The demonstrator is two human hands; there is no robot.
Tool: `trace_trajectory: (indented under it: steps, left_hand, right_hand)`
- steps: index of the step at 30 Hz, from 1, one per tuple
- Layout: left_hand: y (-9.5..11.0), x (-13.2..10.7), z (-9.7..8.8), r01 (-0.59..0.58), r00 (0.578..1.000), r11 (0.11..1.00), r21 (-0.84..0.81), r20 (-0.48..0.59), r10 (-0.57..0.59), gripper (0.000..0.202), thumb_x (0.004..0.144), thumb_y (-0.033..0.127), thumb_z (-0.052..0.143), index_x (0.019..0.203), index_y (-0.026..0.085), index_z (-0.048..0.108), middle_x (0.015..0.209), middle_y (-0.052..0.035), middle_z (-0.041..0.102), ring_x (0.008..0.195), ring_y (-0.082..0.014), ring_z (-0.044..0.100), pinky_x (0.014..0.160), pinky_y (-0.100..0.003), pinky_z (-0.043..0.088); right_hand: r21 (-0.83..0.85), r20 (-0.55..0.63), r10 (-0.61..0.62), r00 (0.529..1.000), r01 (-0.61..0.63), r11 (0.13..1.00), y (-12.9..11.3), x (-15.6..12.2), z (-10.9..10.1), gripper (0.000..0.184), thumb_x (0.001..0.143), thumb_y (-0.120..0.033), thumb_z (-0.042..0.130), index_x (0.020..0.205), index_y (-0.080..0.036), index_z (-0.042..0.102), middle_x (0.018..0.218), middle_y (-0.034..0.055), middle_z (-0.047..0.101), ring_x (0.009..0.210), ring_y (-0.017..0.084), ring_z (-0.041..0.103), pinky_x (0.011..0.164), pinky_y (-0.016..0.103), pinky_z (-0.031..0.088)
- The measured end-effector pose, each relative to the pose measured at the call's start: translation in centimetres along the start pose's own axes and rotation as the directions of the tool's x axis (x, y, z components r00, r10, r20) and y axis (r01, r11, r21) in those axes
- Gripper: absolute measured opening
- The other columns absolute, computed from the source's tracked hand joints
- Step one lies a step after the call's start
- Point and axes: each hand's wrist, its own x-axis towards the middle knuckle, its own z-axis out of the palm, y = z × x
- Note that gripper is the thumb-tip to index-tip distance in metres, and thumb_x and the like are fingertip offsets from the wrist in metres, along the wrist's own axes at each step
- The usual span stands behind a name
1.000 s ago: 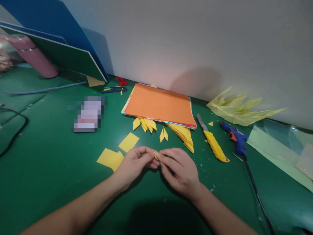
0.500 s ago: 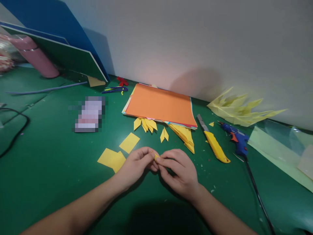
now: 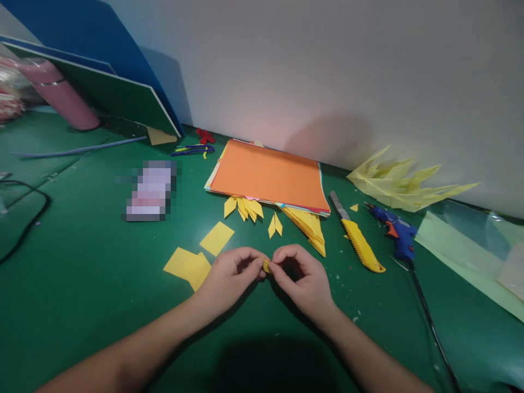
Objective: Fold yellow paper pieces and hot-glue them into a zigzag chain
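Observation:
Both hands meet low over the green table near its front middle. My left hand point(image 3: 231, 275) and my right hand point(image 3: 303, 278) pinch a small folded piece of yellow paper point(image 3: 266, 266) between their fingertips; most of it is hidden by the fingers. Just left of my left hand lie flat yellow paper squares point(image 3: 186, 265) and one more point(image 3: 216, 238). Several folded yellow pointed pieces point(image 3: 245, 208) lie beyond the hands, beside a stack of yellow folded paper point(image 3: 309, 226).
A stack of coloured sheets with orange on top point(image 3: 268, 174) lies by the wall. To the right are a yellow utility knife point(image 3: 357, 237), a blue glue gun point(image 3: 395, 232) with its cord, and pale yellow spiky paper point(image 3: 403, 180). Boards lean at back left; a black cable point(image 3: 24, 218) lies left.
The fingertips of both hands have shifted on the small yellow piece; the right hand's fingers have curled in more tightly. Nothing else on the table moved.

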Motion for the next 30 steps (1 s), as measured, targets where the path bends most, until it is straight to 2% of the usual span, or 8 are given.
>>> trace_trajectory:
  steps: [3, 8, 12, 17, 24, 30]
  left_hand:
    - [0.02, 0.08, 0.07, 0.054, 0.998, 0.997, -0.062, -0.034, -0.056, 0.013, 0.071, 0.028, 0.066, 0.073, 0.016, 0.064, 0.064, -0.0006, 0.064, 0.063, -0.0134, 0.061, 0.063, -0.025, 0.050]
    - [0.28, 0.11, 0.13, 0.109, 0.993, 0.985, -0.135, -0.025, -0.113, 0.015, 0.067, 0.028, 0.069, 0.071, 0.015, 0.062, 0.059, 0.0009, 0.063, 0.059, -0.0118, 0.059, 0.062, -0.024, 0.050]
    - [0.49, 0.11, 0.08, 0.106, 0.994, 0.981, -0.160, -0.005, -0.108, 0.013, 0.067, 0.026, 0.067, 0.070, 0.014, 0.062, 0.058, 0.0012, 0.063, 0.058, -0.0105, 0.058, 0.062, -0.023, 0.049]
    - [0.69, 0.08, 0.04, 0.108, 0.994, 0.982, -0.152, 0.012, -0.108, 0.012, 0.066, 0.024, 0.068, 0.071, 0.014, 0.063, 0.062, 0.0002, 0.064, 0.060, -0.0108, 0.060, 0.063, -0.023, 0.049]
    - [0.40, 0.09, -0.02, 0.094, 0.996, 0.983, -0.156, 0.024, -0.091, 0.016, 0.067, 0.029, 0.070, 0.069, 0.015, 0.062, 0.060, -0.0001, 0.064, 0.060, -0.0118, 0.060, 0.063, -0.025, 0.050]
    - [0.59, 0.03, -0.11, 0.104, 0.994, 0.985, -0.141, 0.031, -0.101, 0.016, 0.068, 0.029, 0.067, 0.068, 0.014, 0.061, 0.056, 0.0012, 0.060, 0.055, -0.0104, 0.056, 0.059, -0.023, 0.047]
  right_hand:
    - [0.043, -0.024, 0.008, 1.000, -0.007, 0.999, 0.04, -0.10, 0.12, 0.008, 0.079, -0.015, 0.058, 0.078, -0.021, 0.052, 0.069, -0.0007, 0.058, 0.061, 0.012, 0.058, 0.055, 0.023, 0.051]
    - [-0.020, -0.005, -0.030, 1.000, 0.030, 0.999, -0.01, -0.27, 0.06, 0.010, 0.078, -0.012, 0.057, 0.076, -0.021, 0.052, 0.070, -0.0008, 0.058, 0.063, 0.012, 0.058, 0.058, 0.024, 0.049]
    - [-0.056, 0.008, -0.065, 0.998, 0.066, 0.996, -0.08, -0.24, -0.03, 0.011, 0.078, -0.011, 0.056, 0.075, -0.021, 0.052, 0.068, -0.0011, 0.057, 0.062, 0.012, 0.057, 0.058, 0.024, 0.049]
    - [-0.051, -0.002, -0.048, 0.999, 0.048, 0.998, -0.07, -0.12, 0.00, 0.010, 0.078, -0.012, 0.056, 0.075, -0.021, 0.052, 0.069, -0.0008, 0.058, 0.062, 0.013, 0.057, 0.058, 0.024, 0.049]
    - [-0.111, 0.000, -0.112, 0.994, 0.111, 0.988, -0.22, -0.08, -0.05, 0.012, 0.077, -0.010, 0.055, 0.073, -0.021, 0.052, 0.068, -0.0007, 0.059, 0.062, 0.013, 0.058, 0.058, 0.025, 0.048]
    - [-0.108, 0.009, -0.116, 0.993, 0.116, 0.987, -0.33, -0.03, 0.00, 0.014, 0.076, -0.009, 0.056, 0.072, -0.021, 0.052, 0.069, -0.0010, 0.059, 0.063, 0.013, 0.058, 0.059, 0.025, 0.048]
